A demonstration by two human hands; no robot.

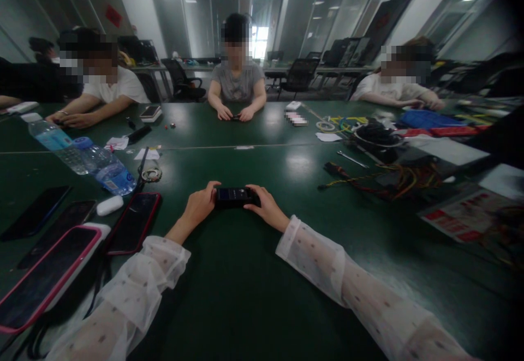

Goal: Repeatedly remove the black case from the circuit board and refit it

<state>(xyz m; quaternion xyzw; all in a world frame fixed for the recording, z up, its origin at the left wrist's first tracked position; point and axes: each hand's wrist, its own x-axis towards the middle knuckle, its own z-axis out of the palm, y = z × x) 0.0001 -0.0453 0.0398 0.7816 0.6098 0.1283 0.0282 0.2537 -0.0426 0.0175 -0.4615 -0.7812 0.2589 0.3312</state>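
Note:
Between my two hands, at the middle of the green table (229, 274), is a small black device with a lit screen (233, 193). Its screen faces up toward me, but the writing is too small to read. My left hand (199, 208) grips the left end, with fingers closed at its edge. Around the right end closes my right hand (266, 206), thumb at the near side and fingers at the far side. A phone with a red case (135, 223) lies to the left of my left hand.
Left are water bottles (108, 170), a white earphone case (109, 205) and a pink-edged phone (49, 279). Right are bundled wires (380, 178), a wrench (352, 159) and a red-and-white packet (462, 214). Across the table sit three people, one opposite me (237, 80).

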